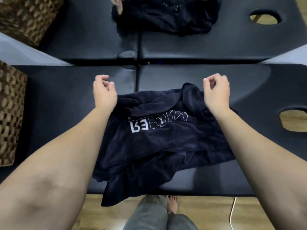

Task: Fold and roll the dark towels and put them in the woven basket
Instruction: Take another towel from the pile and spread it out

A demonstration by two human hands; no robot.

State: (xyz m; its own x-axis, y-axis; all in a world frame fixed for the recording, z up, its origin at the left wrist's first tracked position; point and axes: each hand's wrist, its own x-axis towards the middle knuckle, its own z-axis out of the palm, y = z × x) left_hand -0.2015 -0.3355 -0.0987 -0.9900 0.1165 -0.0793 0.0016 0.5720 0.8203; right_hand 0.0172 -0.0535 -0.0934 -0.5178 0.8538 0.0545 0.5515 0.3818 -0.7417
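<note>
Head view, crumpled dark towel [166, 143] on black table [58, 100], between and below both empty, loosely curled hands, left hand [103, 92], right hand [216, 92].

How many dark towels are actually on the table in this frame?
1. The crumpled dark towel lies between the person's arms on the black padded table, one corner hanging off the near edge. The similar bundle at the top appears to be its mirror reflection.

both bare forearms stretched forward, left hand [104, 90] and right hand [216, 90] loosely curled — holding nothing
</note>
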